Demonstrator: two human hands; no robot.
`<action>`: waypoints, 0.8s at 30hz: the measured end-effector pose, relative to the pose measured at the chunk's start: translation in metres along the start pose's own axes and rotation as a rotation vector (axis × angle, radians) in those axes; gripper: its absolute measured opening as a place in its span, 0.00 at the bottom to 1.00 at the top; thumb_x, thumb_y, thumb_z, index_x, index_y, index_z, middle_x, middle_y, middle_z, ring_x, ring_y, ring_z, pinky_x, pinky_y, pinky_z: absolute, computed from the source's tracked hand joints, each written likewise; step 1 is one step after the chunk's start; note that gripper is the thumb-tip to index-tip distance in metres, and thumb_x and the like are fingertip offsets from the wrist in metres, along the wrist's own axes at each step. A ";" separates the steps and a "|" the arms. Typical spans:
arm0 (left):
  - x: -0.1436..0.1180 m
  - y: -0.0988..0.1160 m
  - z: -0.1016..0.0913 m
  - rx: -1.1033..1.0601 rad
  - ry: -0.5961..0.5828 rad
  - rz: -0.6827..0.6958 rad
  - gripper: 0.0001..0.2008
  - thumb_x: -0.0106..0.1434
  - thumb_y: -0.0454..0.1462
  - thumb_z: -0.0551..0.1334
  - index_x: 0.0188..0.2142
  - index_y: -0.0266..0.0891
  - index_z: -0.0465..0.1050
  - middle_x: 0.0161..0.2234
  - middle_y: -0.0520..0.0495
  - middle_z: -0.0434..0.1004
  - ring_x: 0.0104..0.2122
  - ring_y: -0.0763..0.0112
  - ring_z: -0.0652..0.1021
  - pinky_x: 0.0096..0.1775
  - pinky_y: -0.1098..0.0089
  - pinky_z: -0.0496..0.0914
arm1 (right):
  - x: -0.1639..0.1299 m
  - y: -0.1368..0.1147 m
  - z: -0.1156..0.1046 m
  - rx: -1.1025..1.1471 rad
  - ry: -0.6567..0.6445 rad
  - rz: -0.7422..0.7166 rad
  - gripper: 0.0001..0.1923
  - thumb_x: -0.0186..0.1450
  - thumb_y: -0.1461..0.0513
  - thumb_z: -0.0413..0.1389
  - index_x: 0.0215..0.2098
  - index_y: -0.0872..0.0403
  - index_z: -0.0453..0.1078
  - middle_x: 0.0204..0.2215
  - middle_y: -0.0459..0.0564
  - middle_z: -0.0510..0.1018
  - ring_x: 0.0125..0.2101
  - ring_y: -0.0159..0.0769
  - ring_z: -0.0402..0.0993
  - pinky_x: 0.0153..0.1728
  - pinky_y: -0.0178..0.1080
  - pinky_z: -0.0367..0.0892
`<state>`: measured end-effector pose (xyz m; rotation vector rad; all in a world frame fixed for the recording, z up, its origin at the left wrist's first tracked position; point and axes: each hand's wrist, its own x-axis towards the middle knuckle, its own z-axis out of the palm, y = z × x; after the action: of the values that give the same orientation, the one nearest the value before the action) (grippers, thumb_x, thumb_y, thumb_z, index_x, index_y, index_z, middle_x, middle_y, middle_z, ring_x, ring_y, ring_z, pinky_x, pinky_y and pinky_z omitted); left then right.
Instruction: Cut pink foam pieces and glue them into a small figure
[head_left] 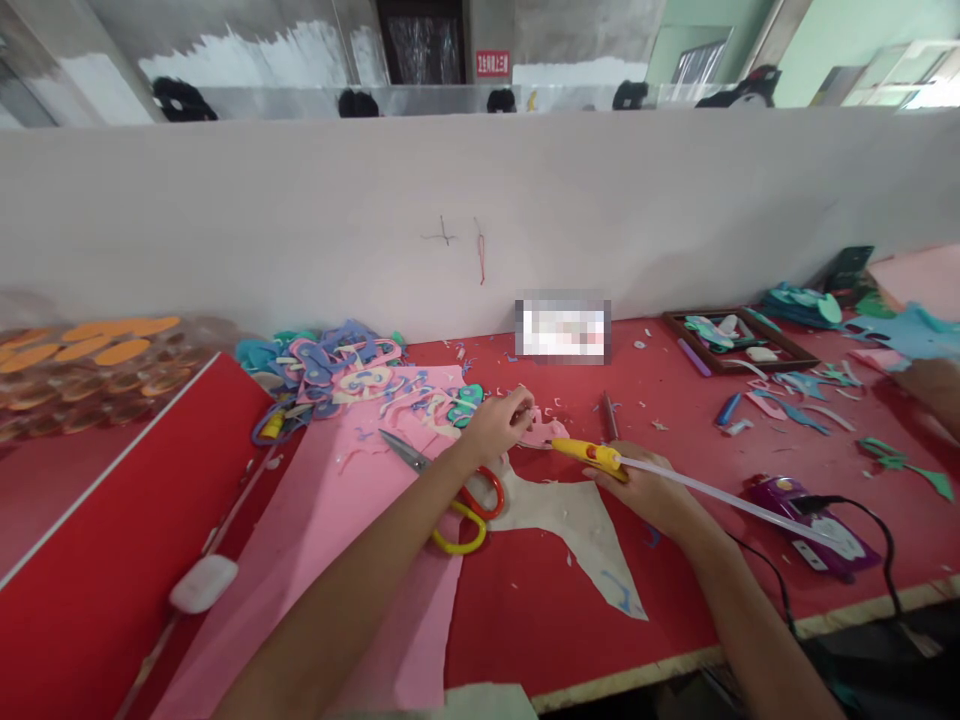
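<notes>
Right hand (637, 485) holding yellow glue gun (589, 456), nozzle (559, 444) beside pink foam piece (545, 430), at three o'clock of left hand (496, 425). Its fingers bent; whether gripping, cannot tell. Step seems gluing; next calls for steady nozzle.

My left hand (496, 428) loosely curled, my right hand (639, 488) folded into a grip, both forearms (375, 560) angled inward, viewed remotely
</notes>
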<state>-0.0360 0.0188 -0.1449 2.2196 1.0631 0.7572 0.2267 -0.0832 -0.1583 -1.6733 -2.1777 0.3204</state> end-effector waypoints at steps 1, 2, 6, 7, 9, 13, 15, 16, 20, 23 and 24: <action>0.000 0.000 0.000 0.006 -0.006 -0.009 0.04 0.69 0.37 0.54 0.42 0.40 0.64 0.32 0.54 0.80 0.33 0.74 0.79 0.38 0.73 0.66 | 0.000 0.000 0.000 0.000 -0.001 0.001 0.29 0.72 0.39 0.45 0.37 0.54 0.71 0.35 0.52 0.77 0.34 0.38 0.73 0.33 0.37 0.61; 0.000 0.000 0.000 0.014 -0.013 -0.018 0.05 0.69 0.37 0.54 0.42 0.40 0.65 0.32 0.54 0.80 0.33 0.74 0.79 0.38 0.73 0.66 | 0.000 0.000 0.000 0.001 -0.003 0.003 0.29 0.72 0.40 0.45 0.37 0.54 0.72 0.35 0.52 0.77 0.34 0.38 0.73 0.33 0.37 0.61; 0.000 0.003 -0.001 0.090 -0.046 -0.038 0.05 0.68 0.37 0.55 0.42 0.41 0.67 0.32 0.54 0.81 0.32 0.74 0.79 0.36 0.73 0.64 | -0.001 0.000 0.001 0.000 -0.013 0.009 0.28 0.73 0.41 0.46 0.38 0.54 0.72 0.35 0.52 0.77 0.35 0.38 0.73 0.33 0.36 0.61; 0.000 0.004 -0.001 0.106 -0.049 -0.039 0.05 0.69 0.37 0.55 0.42 0.41 0.67 0.32 0.54 0.81 0.31 0.74 0.78 0.36 0.73 0.64 | -0.001 0.000 0.001 -0.003 -0.011 0.010 0.27 0.72 0.41 0.47 0.39 0.53 0.73 0.36 0.52 0.77 0.35 0.39 0.73 0.32 0.36 0.61; 0.000 0.006 -0.001 0.120 -0.048 -0.040 0.05 0.68 0.37 0.55 0.41 0.41 0.67 0.33 0.54 0.81 0.31 0.74 0.78 0.36 0.73 0.63 | -0.001 -0.001 0.001 -0.006 -0.012 0.016 0.26 0.72 0.41 0.48 0.40 0.53 0.73 0.36 0.52 0.77 0.35 0.39 0.73 0.32 0.36 0.60; 0.000 0.006 -0.002 0.125 -0.047 -0.038 0.05 0.68 0.36 0.56 0.41 0.40 0.68 0.32 0.54 0.81 0.32 0.74 0.79 0.36 0.73 0.63 | -0.001 -0.001 0.000 -0.013 -0.007 -0.006 0.27 0.73 0.41 0.47 0.40 0.53 0.73 0.37 0.52 0.76 0.35 0.38 0.73 0.32 0.36 0.60; 0.001 0.006 -0.001 0.130 -0.046 -0.040 0.05 0.67 0.36 0.56 0.42 0.40 0.68 0.32 0.54 0.81 0.32 0.74 0.78 0.36 0.73 0.63 | -0.001 -0.001 0.000 -0.027 0.018 -0.035 0.28 0.73 0.40 0.45 0.39 0.54 0.73 0.36 0.52 0.76 0.35 0.38 0.73 0.32 0.36 0.59; 0.001 0.005 -0.001 0.132 -0.044 -0.042 0.05 0.67 0.36 0.56 0.42 0.40 0.68 0.32 0.54 0.81 0.32 0.74 0.78 0.36 0.73 0.63 | -0.001 -0.001 0.001 -0.034 0.029 -0.048 0.29 0.73 0.40 0.45 0.38 0.54 0.73 0.36 0.52 0.76 0.35 0.38 0.72 0.32 0.36 0.59; 0.001 0.005 0.000 0.134 -0.041 -0.042 0.06 0.67 0.36 0.56 0.42 0.40 0.68 0.33 0.54 0.81 0.32 0.74 0.78 0.36 0.73 0.63 | -0.001 0.000 0.001 -0.050 0.061 -0.077 0.29 0.73 0.40 0.45 0.35 0.55 0.71 0.33 0.53 0.75 0.33 0.37 0.71 0.31 0.35 0.58; 0.000 0.005 0.000 0.132 -0.039 -0.042 0.05 0.67 0.36 0.56 0.42 0.41 0.68 0.33 0.54 0.81 0.31 0.75 0.78 0.35 0.74 0.63 | 0.000 0.000 0.000 -0.051 0.077 -0.079 0.30 0.73 0.40 0.44 0.34 0.55 0.71 0.32 0.53 0.75 0.32 0.36 0.71 0.30 0.36 0.57; 0.000 0.005 0.000 0.131 -0.038 -0.042 0.05 0.67 0.36 0.56 0.41 0.41 0.68 0.33 0.54 0.81 0.31 0.75 0.78 0.35 0.74 0.63 | 0.000 0.000 0.000 -0.049 0.078 -0.078 0.30 0.73 0.40 0.44 0.34 0.55 0.71 0.32 0.53 0.75 0.32 0.36 0.71 0.31 0.36 0.57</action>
<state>-0.0337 0.0164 -0.1412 2.3030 1.1669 0.6412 0.2266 -0.0833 -0.1584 -1.5938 -2.2030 0.1791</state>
